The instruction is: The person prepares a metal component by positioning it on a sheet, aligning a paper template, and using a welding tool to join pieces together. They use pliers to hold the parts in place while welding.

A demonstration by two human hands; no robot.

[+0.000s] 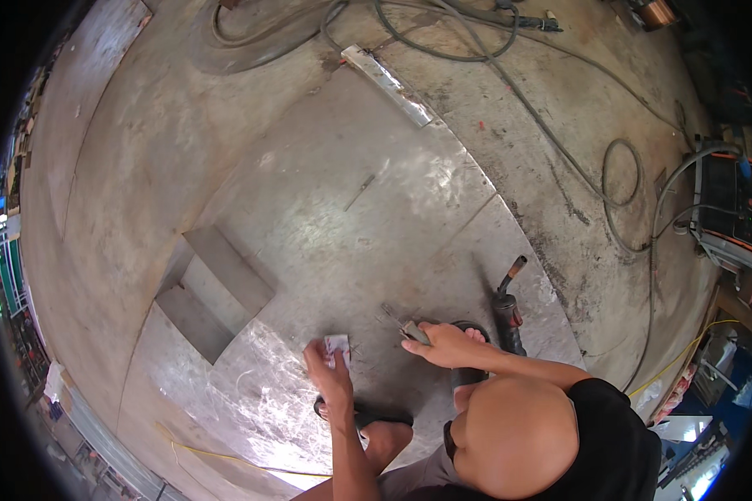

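My left hand (332,377) is closed on a small white printed packet (337,341), pinching it just above the metal sheet (309,209). Over to the right, my right hand (447,344) is wrapped round a small hand tool (414,331) with a pale greenish handle. Its thin metal end points up and left over the sheet; the exact kind is too small to make out. A welding torch (508,311) with a bent neck stands just right of my right hand. Both feet in dark sandals are on the sheet, partly hidden by my arms.
On the left lies a bent metal channel (217,294). A thin rod (359,192) rests on the sheet, and a shiny metal strip (388,86) lies along its far edge. Cables (551,138) loop across the concrete floor towards a welding machine (731,200) at the right.
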